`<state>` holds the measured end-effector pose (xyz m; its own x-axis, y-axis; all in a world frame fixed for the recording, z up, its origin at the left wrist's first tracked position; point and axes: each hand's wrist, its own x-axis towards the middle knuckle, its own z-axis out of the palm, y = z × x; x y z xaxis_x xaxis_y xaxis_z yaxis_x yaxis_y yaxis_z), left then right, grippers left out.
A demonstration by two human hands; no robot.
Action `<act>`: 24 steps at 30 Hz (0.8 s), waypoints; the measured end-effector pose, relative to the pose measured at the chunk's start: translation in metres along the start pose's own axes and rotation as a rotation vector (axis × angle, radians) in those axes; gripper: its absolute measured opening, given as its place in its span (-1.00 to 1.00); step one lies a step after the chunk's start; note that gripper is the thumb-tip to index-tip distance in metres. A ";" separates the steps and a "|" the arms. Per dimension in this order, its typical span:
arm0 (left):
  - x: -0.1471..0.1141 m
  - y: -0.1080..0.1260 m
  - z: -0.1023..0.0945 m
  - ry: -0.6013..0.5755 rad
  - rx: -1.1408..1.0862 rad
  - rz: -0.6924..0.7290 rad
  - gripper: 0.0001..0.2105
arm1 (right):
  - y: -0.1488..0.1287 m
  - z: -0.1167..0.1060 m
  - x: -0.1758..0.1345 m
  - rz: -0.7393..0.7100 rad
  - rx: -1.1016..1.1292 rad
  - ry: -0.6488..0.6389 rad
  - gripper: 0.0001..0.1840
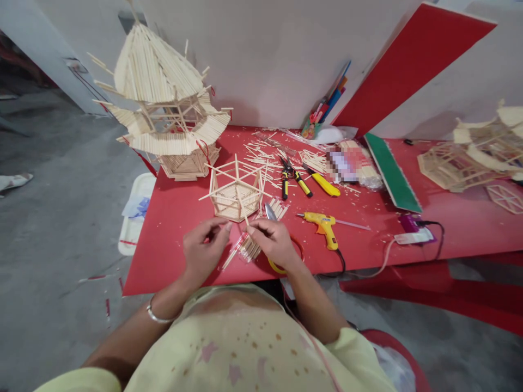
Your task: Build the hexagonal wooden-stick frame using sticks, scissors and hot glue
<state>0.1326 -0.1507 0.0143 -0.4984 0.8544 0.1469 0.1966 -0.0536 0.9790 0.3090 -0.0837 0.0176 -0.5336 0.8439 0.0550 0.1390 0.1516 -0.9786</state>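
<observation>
The right hand (pixel 272 239) is partly covering a metal blade (pixel 270 212) just beyond its knuckles, and a yellow loop (pixel 278 267) is curving out from under it; whether they are belonging to one tool, I cannot tell. Farther off, beyond and right of that hand, pixelation is masking a packet (pixel 345 165), and the picture's edge is cutting off a stick model (pixel 445 163).

The right hand is leaning inward, palm down, pinching one thin stick (pixel 244 211) between thumb and fingers, its far end overlapping the frame. The left hand (pixel 206 247) is facing it, thumb and forefinger coming together; whether they are gripping anything, I cannot tell.

One six-spoked stick frame (pixel 237 181) is standing just beyond both hands, and one tall tower (pixel 157 76) is rising beyond and left of the left hand. Wrapped sticks (pixel 250 249), overlapping too much for counting, are lying between the hands. Right of the right hand, one glue gun (pixel 322 223) is lying; beyond it, one pair of pliers (pixel 296 177) and one yellow knife (pixel 323 181) are resting.
</observation>
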 end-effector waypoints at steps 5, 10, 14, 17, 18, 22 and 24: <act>0.002 0.022 -0.012 -0.351 0.489 0.591 -0.76 | -0.022 -0.028 0.001 -0.275 -0.592 -0.264 -0.75; 0.011 0.021 -0.004 -0.639 0.654 0.666 -0.79 | -0.041 -0.040 0.001 -0.343 -0.990 -0.460 -0.78; 0.002 0.011 0.001 -0.733 0.654 0.607 -0.74 | -0.038 -0.045 -0.010 -0.348 -1.108 -0.525 -0.80; -0.006 0.009 0.006 -0.775 0.562 0.545 -0.74 | -0.033 -0.047 -0.021 -0.344 -1.116 -0.524 -0.79; -0.008 0.008 0.008 -0.782 0.532 0.533 -0.76 | -0.032 -0.048 -0.025 -0.338 -1.114 -0.521 -0.79; -0.014 0.003 0.020 -0.740 0.456 0.527 -0.81 | -0.031 -0.060 -0.035 -0.321 -1.042 -0.487 -0.80; -0.015 0.001 0.029 -0.671 0.387 0.496 -0.82 | -0.027 -0.077 -0.028 -0.330 -0.883 -0.437 -0.77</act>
<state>0.1641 -0.1484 0.0090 0.2891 0.9069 0.3065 0.5866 -0.4208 0.6919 0.3848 -0.0720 0.0579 -0.8875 0.4588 0.0444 0.3988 0.8127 -0.4248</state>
